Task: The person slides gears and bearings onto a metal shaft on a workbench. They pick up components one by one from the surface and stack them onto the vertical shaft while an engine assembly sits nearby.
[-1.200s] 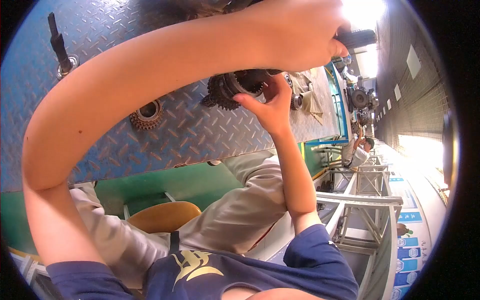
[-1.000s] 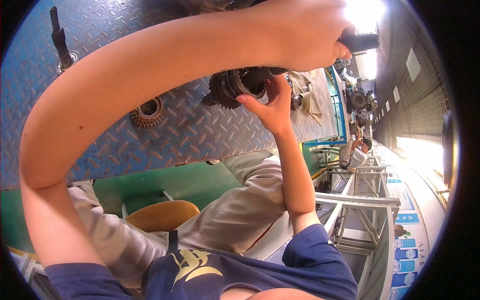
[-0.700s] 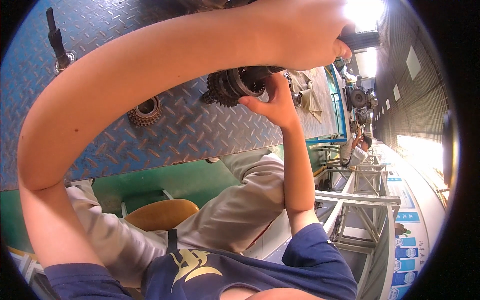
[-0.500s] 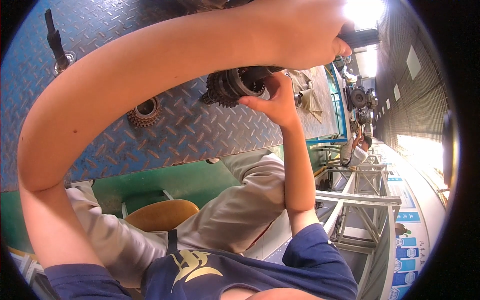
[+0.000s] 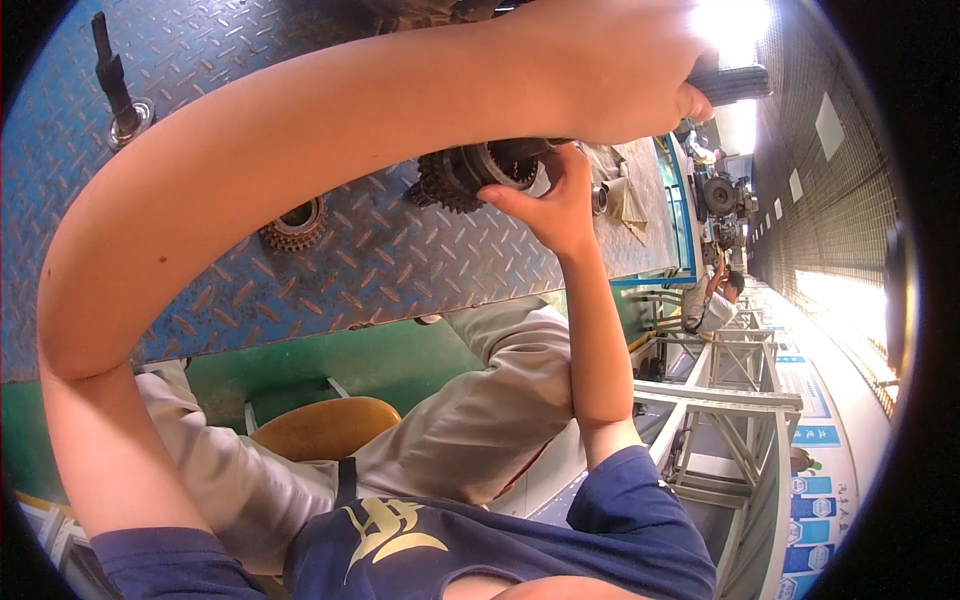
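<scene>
My left arm arches across the upper view, and my left hand [image 5: 625, 75] is closed around a dark shaft whose ribbed end [image 5: 738, 86] sticks out past the thumb. Below it, my right hand [image 5: 555, 205] grips the rim of a dark toothed gear assembly [image 5: 465, 178], thumb in front and fingers behind. A dark shaft section runs from the gear's opening up under my left hand; the forearm hides part of the gear. On the plate, a loose ring gear [image 5: 295, 228] lies partly behind my left forearm.
The blue, worn tread-plate tabletop [image 5: 380, 270] bears a dark rod standing in a bearing [image 5: 125, 122], a brown cloth [image 5: 622, 195] and a small metal ring [image 5: 599, 199]. A wooden stool [image 5: 325, 428] is below. Another person [image 5: 715, 305] sits beyond, near metal frames [image 5: 690, 400].
My left hand has shifted slightly right, and more of the ribbed shaft end shows. The gear assembly and my right hand have moved slightly right. My left forearm now covers more of the loose ring gear.
</scene>
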Demonstrator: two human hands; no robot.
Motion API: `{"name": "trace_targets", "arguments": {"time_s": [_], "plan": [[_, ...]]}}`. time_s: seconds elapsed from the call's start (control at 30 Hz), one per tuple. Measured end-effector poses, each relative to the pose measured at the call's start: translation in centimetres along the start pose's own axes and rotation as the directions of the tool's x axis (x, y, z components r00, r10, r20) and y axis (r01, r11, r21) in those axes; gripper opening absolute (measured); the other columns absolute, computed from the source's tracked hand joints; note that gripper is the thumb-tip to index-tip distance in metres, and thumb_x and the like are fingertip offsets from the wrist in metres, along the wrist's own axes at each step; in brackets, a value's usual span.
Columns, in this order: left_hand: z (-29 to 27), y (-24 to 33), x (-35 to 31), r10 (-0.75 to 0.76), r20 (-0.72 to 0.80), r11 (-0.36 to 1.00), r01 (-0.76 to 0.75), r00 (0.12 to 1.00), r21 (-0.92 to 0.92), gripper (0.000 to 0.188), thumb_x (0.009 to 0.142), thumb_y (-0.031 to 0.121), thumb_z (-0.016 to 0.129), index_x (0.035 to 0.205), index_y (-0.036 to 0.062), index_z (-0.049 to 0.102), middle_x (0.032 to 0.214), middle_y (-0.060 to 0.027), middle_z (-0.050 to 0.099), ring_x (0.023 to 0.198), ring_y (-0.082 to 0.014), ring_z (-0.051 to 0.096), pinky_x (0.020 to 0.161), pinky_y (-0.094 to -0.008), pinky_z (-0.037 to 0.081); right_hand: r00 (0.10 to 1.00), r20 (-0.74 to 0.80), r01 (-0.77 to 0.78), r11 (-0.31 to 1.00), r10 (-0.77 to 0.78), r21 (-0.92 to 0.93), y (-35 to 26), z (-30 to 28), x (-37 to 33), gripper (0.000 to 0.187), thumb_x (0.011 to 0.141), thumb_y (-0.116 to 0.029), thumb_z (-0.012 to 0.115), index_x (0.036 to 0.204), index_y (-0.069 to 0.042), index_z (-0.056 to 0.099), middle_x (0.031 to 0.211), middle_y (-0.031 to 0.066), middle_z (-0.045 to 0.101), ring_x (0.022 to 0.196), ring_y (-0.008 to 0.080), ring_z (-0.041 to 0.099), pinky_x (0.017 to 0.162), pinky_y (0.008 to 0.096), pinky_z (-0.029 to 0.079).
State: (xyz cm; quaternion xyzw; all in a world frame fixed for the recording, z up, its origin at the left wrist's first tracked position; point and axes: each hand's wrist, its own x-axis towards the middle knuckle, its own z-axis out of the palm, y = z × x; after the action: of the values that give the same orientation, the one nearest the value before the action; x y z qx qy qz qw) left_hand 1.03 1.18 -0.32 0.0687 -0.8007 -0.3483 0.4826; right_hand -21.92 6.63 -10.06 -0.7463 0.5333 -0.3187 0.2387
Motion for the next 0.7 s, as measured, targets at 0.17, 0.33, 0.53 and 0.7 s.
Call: {"name": "trace_targets", "arguments": {"time_s": [0.17, 0.33, 0.53, 0.7], "plan": [[0.2, -0.3, -0.1, 0.065, -0.057, 0.996, -0.062, 0.996, 0.058, 0.028, 0.101, 0.014, 0.065, 0.105, -0.0136, 0.067, 0.082, -0.0207, 0.070, 0.069, -0.0255, 0.071, 0.062, -0.0365, 0.058, 1.000, 0.009, 0.028, 0.999, -0.028, -0.020, 0.0, 0.1, 0.1, 0.072, 0.068, -0.013, 0.096, 0.128, 0.004, 0.059, 0.117, 0.0119, 0.069, 0.112, 0.0223, 0.066, 0.103, 0.0379, 0.049], [-0.4, -1.1, -0.1, 0.091, 0.015, 0.996, -0.091, 0.996, 0.012, 0.028, 0.101, 0.014, 0.065, 0.105, -0.0135, 0.067, 0.083, -0.0205, 0.071, 0.071, -0.0276, 0.071, 0.064, -0.0383, 0.058, 0.999, 0.015, -0.036, 0.999, 0.036, -0.012, 0.0, 0.3, 0.0, 0.071, 0.070, -0.013, 0.095, 0.128, 0.004, 0.059, 0.117, 0.0118, 0.069, 0.112, 0.0221, 0.065, 0.104, 0.0382, 0.047], [-0.5, 2.7, 2.0, -0.361, 0.046, 0.932, 0.362, 0.931, -0.024, 0.026, 0.098, 0.012, 0.068, 0.101, -0.0136, 0.068, 0.081, -0.0234, 0.071, 0.073, -0.0312, 0.073, 0.066, -0.0405, 0.057, 0.999, 0.034, -0.007, 0.999, 0.009, -0.047, -0.1, 0.6, 0.2, 0.071, 0.071, -0.016, 0.094, 0.129, 0.004, 0.058, 0.117, 0.0109, 0.068, 0.112, 0.0215, 0.064, 0.103, 0.0376, 0.047], [0.1, 0.0, 0.9, 0.006, -0.044, 1.000, -0.007, 0.999, -0.020, 0.022, 0.094, 0.009, 0.069, 0.098, -0.0128, 0.069, 0.081, -0.0266, 0.070, 0.076, -0.0368, 0.073, 0.068, -0.0434, 0.057, 0.992, 0.114, -0.040, 0.988, 0.057, -0.146, -0.5, 0.2, 0.3, 0.075, 0.073, -0.018, 0.093, 0.134, 0.004, 0.054, 0.126, 0.0113, 0.064, 0.117, 0.0212, 0.061, 0.106, 0.0379, 0.046]]}}
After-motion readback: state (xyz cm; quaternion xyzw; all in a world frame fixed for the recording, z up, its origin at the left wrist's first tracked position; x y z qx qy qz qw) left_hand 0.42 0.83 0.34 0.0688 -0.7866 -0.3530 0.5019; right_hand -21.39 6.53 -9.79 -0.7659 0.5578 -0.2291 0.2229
